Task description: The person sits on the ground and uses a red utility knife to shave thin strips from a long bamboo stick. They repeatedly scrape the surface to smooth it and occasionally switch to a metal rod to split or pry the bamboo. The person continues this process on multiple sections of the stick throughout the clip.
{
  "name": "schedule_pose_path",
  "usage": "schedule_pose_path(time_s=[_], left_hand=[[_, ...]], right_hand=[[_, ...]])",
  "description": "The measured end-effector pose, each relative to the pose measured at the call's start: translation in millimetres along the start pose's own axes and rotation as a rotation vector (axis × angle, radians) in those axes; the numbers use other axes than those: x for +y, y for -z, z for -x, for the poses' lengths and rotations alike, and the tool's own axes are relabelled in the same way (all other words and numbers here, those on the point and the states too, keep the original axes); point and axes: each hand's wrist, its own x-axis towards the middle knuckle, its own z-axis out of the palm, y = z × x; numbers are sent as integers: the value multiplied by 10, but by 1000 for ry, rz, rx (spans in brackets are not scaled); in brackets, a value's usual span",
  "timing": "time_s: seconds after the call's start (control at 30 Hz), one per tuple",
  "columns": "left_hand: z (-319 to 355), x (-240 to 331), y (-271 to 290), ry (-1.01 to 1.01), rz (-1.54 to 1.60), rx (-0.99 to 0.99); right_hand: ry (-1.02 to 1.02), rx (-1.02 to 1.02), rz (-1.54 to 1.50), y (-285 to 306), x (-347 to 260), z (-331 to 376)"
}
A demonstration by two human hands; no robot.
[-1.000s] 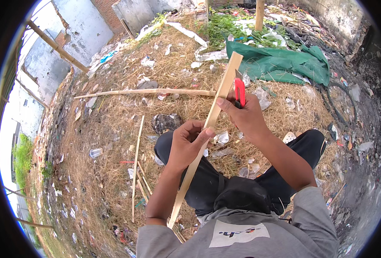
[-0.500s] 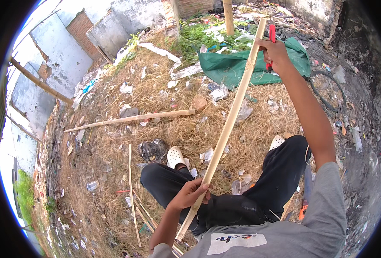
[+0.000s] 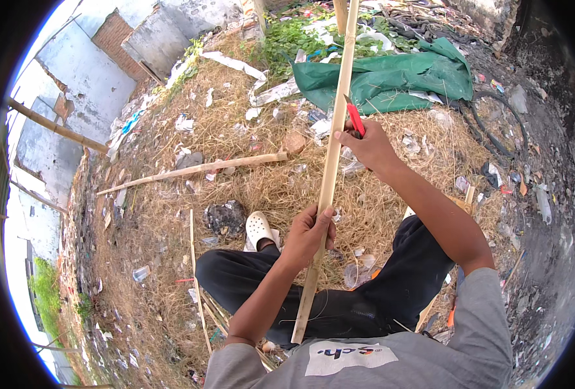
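A long, pale split bamboo strip (image 3: 330, 175) stands tilted in front of me, its lower end over my lap and its upper end running out of the top of the view. My left hand (image 3: 308, 236) is wrapped round its lower part, thumb on the front face. Higher up, my right hand (image 3: 370, 148) grips a red utility knife (image 3: 355, 119) and touches the strip's right edge with its thumb. The knife points up beside the strip; part of its handle is hidden by my fingers.
Another bamboo piece (image 3: 203, 168) lies on the dry grass at left, with thinner strips (image 3: 198, 279) beside my leg. A green tarp (image 3: 401, 81) is spread ahead. A dark lump (image 3: 225, 218) sits near my shoe (image 3: 259, 228). Litter is scattered all round.
My left hand has slid up the strip, and my right hand with the knife has come down and left, nearer to it. The strip has shifted upward and stands more upright.
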Motion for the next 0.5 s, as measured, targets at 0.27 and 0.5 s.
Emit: schedule_pose_path(time_s=[0.27,0.5], left_hand=[[491,-522,164,197,-10,-101],[955,-609,89,204,-35,-25]], right_hand=[[-117,149,-170,433,-62,-282],[-94,187,-211,648,59,-365]])
